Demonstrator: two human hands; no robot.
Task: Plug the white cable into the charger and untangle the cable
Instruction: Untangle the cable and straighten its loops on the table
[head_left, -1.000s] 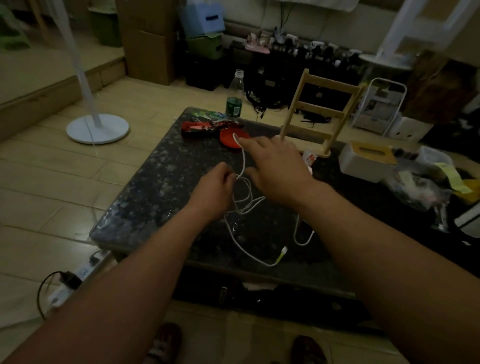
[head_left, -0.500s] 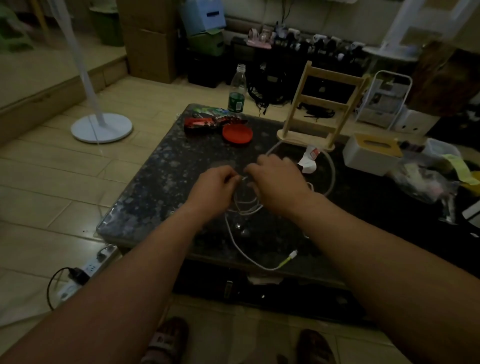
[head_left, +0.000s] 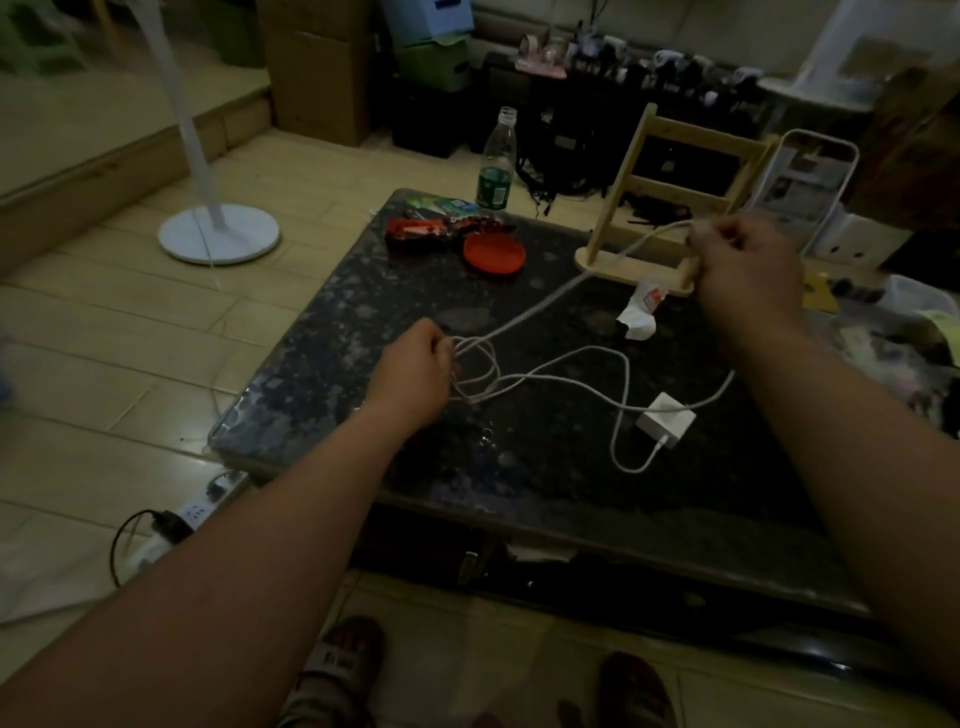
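A white cable (head_left: 566, 375) lies in loose loops on the dark stone table (head_left: 363, 338). My left hand (head_left: 415, 371) pinches a small bundle of loops at the table's middle left. My right hand (head_left: 745, 270) is raised at the back right, gripping a strand that runs taut down to the left hand. A white charger block (head_left: 666, 419) sits on the table under my right forearm. One cable end lies against its front corner; whether it is plugged in I cannot tell.
At the back of the table are a wooden ladder-like stand (head_left: 670, 197), a red lid (head_left: 494, 253), snack wrappers (head_left: 441, 221), a crumpled white wrapper (head_left: 641, 312) and a plastic bottle (head_left: 496, 166). A power strip (head_left: 192, 517) lies on the floor left. Clutter fills the table's right side.
My right hand has pulled away from the left, up and to the right, drawing one strand out straight. The loops have spread over the table and the charger block has come into view.
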